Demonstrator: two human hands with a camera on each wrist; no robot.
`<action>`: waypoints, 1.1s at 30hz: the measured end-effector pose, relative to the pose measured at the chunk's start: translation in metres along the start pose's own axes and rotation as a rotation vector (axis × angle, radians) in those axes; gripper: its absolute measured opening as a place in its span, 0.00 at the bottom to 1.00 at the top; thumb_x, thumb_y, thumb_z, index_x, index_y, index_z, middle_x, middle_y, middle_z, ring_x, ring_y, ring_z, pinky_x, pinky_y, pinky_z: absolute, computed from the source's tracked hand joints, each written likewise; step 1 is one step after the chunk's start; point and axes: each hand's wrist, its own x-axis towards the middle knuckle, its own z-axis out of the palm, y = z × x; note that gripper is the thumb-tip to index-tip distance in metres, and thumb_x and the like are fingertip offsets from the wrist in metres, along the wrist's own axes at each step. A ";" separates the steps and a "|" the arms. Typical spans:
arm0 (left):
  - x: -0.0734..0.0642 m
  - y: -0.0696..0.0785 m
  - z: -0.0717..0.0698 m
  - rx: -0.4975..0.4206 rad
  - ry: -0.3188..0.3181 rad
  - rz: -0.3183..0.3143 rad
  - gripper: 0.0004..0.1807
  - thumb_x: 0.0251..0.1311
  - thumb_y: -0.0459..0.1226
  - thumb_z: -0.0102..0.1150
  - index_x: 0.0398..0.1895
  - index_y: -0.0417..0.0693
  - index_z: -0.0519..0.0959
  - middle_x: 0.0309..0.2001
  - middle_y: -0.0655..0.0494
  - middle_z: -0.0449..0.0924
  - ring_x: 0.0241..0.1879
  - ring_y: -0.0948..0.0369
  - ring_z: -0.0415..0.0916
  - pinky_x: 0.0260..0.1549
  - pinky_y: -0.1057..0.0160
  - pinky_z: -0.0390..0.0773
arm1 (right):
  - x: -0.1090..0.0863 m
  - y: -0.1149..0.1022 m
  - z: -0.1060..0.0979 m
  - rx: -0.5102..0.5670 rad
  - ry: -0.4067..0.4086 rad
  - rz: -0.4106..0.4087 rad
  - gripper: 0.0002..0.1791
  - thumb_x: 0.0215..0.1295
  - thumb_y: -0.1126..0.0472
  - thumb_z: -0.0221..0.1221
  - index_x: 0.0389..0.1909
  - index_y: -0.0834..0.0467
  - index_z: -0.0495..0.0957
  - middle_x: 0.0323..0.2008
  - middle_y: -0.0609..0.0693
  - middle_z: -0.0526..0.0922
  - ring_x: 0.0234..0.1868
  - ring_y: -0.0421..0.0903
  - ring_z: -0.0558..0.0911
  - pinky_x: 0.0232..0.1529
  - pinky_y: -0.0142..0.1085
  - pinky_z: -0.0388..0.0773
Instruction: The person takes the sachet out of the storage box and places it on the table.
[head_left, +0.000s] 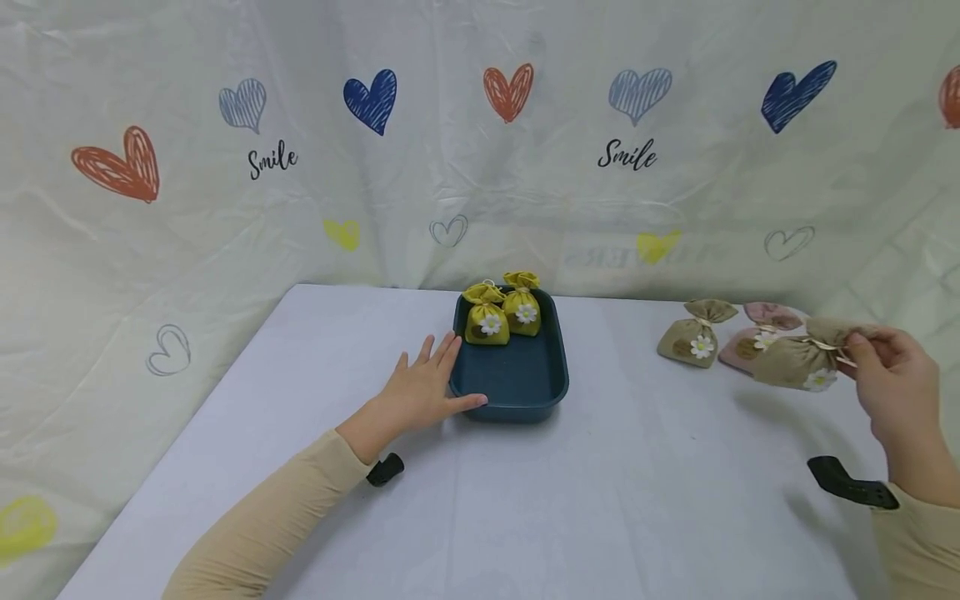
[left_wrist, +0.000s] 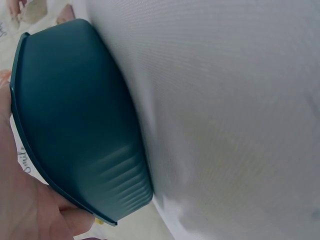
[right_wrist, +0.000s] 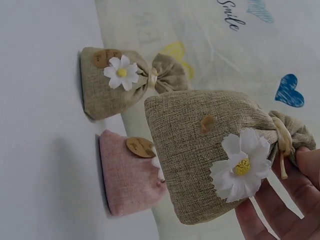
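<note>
My right hand (head_left: 896, 383) pinches the gathered neck of a beige drawstring sachet (right_wrist: 200, 155) with a white daisy on its front. The sachet hangs above the table, overlapping a pink sachet (right_wrist: 130, 175) behind it. Another beige sachet (head_left: 687, 342) stands just left of the pink one. My left hand (head_left: 420, 392) rests at the left side of a dark teal tray (head_left: 510, 383), fingers spread and straight along its rim, thumb over the near edge. Two yellow-green sachets (head_left: 486, 323) with daisies stand at the far end inside the tray.
A white cloth covers the table (head_left: 600, 508). Behind it hangs a pale curtain (head_left: 555, 183) printed with hearts and "Smile". Black wrist mounts (head_left: 851, 483) are strapped near both sleeves.
</note>
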 end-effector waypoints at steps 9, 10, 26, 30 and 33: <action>0.001 0.000 0.000 0.003 0.006 0.001 0.60 0.63 0.74 0.48 0.84 0.47 0.41 0.83 0.52 0.35 0.81 0.45 0.33 0.72 0.33 0.42 | 0.010 0.008 -0.003 -0.073 0.113 0.083 0.15 0.81 0.65 0.43 0.41 0.39 0.68 0.34 0.26 0.72 0.37 0.22 0.72 0.34 0.11 0.69; 0.001 0.000 0.000 0.003 0.005 0.002 0.60 0.63 0.74 0.48 0.84 0.47 0.41 0.83 0.52 0.35 0.81 0.45 0.32 0.72 0.33 0.42 | 0.011 0.008 -0.004 -0.070 0.128 0.093 0.15 0.81 0.65 0.43 0.40 0.39 0.68 0.33 0.26 0.72 0.36 0.22 0.72 0.34 0.11 0.69; 0.004 -0.003 0.003 0.006 0.014 0.005 0.60 0.63 0.74 0.47 0.84 0.48 0.40 0.83 0.53 0.35 0.81 0.45 0.33 0.72 0.33 0.43 | 0.036 0.029 -0.019 -0.104 0.214 0.171 0.10 0.82 0.57 0.43 0.42 0.37 0.66 0.36 0.29 0.69 0.36 0.25 0.68 0.33 0.16 0.65; 0.004 -0.004 0.004 0.006 0.009 0.001 0.60 0.63 0.74 0.47 0.84 0.48 0.40 0.83 0.53 0.35 0.81 0.45 0.33 0.72 0.32 0.43 | 0.053 0.050 -0.029 -0.122 0.199 0.220 0.10 0.82 0.57 0.44 0.42 0.34 0.65 0.36 0.28 0.68 0.37 0.24 0.67 0.30 0.15 0.64; 0.004 -0.003 0.004 0.004 0.008 0.001 0.60 0.63 0.74 0.47 0.84 0.48 0.40 0.83 0.53 0.35 0.81 0.45 0.33 0.72 0.33 0.43 | 0.069 0.075 -0.038 -0.185 0.193 0.232 0.09 0.83 0.55 0.42 0.48 0.34 0.65 0.40 0.28 0.68 0.37 0.23 0.67 0.31 0.16 0.65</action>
